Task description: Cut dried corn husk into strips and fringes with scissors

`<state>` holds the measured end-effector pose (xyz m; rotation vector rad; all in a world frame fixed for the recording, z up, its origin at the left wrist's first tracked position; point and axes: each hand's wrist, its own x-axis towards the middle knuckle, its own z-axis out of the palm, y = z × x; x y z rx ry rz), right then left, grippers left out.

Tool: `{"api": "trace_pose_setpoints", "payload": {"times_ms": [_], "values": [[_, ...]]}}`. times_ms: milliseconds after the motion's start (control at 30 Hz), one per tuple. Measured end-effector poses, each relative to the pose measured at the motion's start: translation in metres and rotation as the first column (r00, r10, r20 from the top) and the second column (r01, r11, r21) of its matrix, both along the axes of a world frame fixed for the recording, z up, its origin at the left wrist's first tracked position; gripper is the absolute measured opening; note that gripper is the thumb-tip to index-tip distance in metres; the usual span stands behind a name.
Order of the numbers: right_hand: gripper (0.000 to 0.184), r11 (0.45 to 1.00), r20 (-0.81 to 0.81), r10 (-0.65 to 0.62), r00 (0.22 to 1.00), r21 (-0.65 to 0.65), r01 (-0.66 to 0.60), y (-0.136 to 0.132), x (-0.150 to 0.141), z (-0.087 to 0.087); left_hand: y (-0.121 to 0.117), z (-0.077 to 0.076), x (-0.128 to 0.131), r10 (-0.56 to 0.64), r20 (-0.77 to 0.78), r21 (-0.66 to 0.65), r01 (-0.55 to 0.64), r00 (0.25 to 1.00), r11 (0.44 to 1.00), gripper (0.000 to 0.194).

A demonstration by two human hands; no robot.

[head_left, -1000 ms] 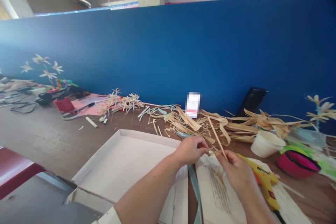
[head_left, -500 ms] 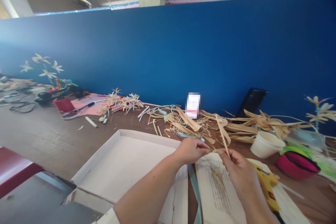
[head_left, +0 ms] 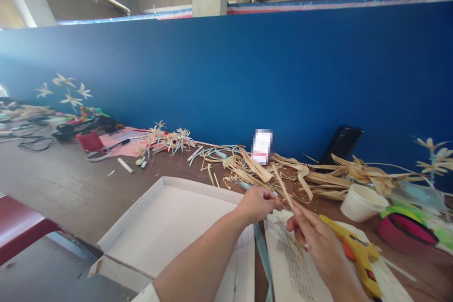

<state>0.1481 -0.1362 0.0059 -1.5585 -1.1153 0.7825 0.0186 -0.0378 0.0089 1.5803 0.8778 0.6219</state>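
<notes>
My left hand and my right hand meet over an open book near the table's front edge. Both pinch a thin dried leaf strip that sticks up and back between them. The left hand's fingers are curled closed on the strip's lower end. On the right hand, thumb and forefinger pinch the same strip just right of it. A pile of dried leaf strips lies just behind the hands.
A shallow white box lid lies left of the hands. A yellow glue gun, a white cup and a pink pouch sit to the right. Straw flowers, a red pouch and cables are at far left, against a blue wall.
The strip has swung from leaning right to leaning left. My right hand has shifted slightly and its fingers have straightened along the strip. The camera has tilted down a little.
</notes>
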Motion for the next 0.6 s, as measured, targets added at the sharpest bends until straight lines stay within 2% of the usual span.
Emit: {"api": "trace_pose_setpoints", "payload": {"times_ms": [100,233,300,367,500,600], "values": [[0.064,0.996,-0.080,0.067,0.995,-0.046,-0.071,0.001,-0.004,0.002,-0.003,0.005,-0.001,-0.021,0.011,-0.003,0.021,1.000,1.000,0.022],[0.059,0.997,-0.093,0.023,0.995,-0.074,-0.030,0.001,-0.003,0.001,-0.004,0.006,-0.001,-0.023,0.014,-0.026,0.023,1.000,0.999,0.018],[0.053,0.996,-0.021,-0.008,1.000,-0.092,0.006,0.001,-0.001,-0.001,-0.002,0.002,0.000,0.000,-0.004,-0.004,0.000,1.000,1.000,0.016],[0.046,0.997,0.121,-0.033,0.992,-0.070,0.041,0.003,-0.001,-0.003,0.000,-0.002,0.000,0.031,-0.019,0.024,-0.030,0.999,0.999,0.016],[0.036,0.990,0.379,-0.117,0.918,0.121,0.076,0.006,0.002,-0.004,0.002,-0.008,0.002,0.045,-0.017,0.004,-0.045,0.999,0.999,0.017],[0.036,0.960,0.419,-0.273,0.866,0.170,0.221,0.005,0.010,-0.005,0.002,-0.008,0.002,0.035,-0.012,-0.046,-0.036,0.999,0.998,0.017]]}}
